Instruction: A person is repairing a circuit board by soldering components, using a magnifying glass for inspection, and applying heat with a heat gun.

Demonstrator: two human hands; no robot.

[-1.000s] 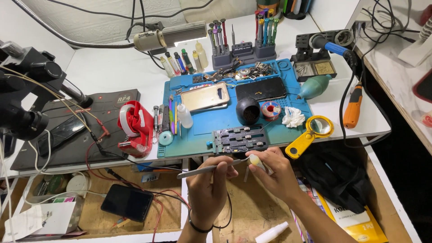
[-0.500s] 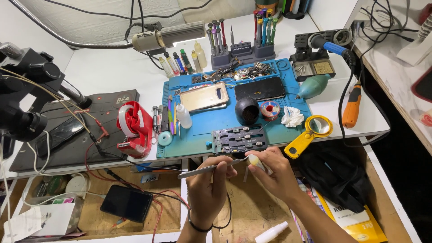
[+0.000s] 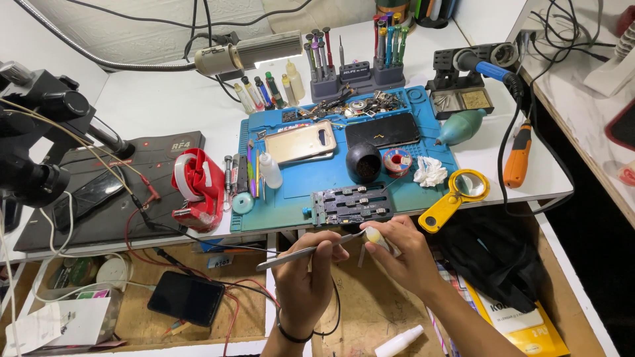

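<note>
White bench (image 3: 165,99) under a blue mat (image 3: 291,205), cluttered with tools

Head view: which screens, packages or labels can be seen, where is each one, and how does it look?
Dark phone: lower shelf, left of left hand; black screen, off.
Black phone: blue mat, upper right; dark glass.
Yellow package: bottom right, beside right hand; flat, white label.
White paper label: bottom left, rectangular.

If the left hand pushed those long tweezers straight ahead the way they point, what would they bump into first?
Probably the small pale piece pinched in the right hand. The left hand aims the tweezers up and rightward, and their tip already seems to touch it. Depth is hard to judge.
</note>
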